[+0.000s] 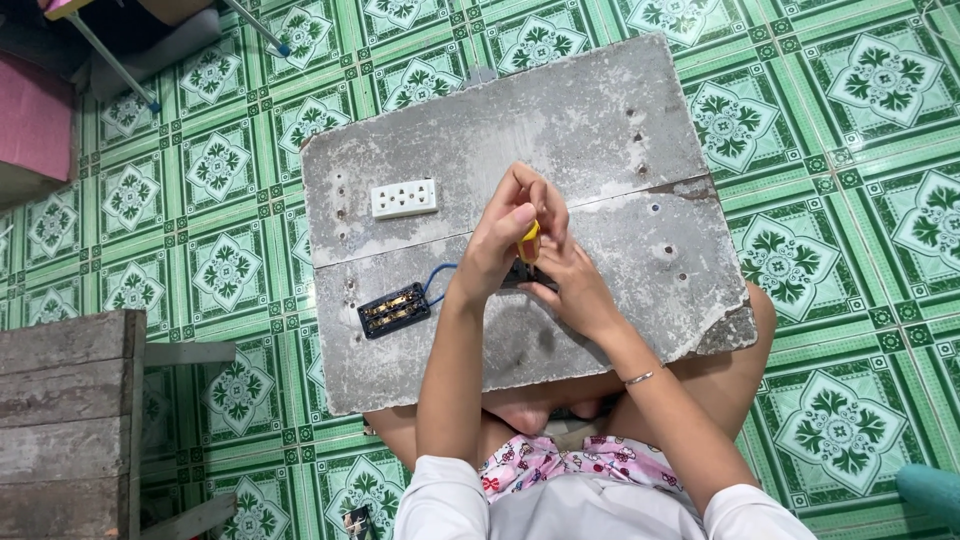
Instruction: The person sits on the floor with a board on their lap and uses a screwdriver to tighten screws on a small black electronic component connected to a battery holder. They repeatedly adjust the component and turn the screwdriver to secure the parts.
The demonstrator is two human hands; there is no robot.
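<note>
A worn grey board [600,130] lies across my lap over the green tiled floor. My left hand [505,235] grips a yellow-handled screwdriver [530,240], held upright over a small black electrical part [520,277]. My right hand [570,285] steadies that black part from the right. A blue wire [438,275] runs from under my left wrist to an open black socket base with brass contacts [393,309] at the board's lower left. A white socket cover [404,198] lies on the board above it, apart from both hands.
A weathered wooden bench [65,420] stands at the lower left. A pink object [30,115] and metal legs [110,60] sit at the upper left. A teal object [930,490] shows at the lower right edge.
</note>
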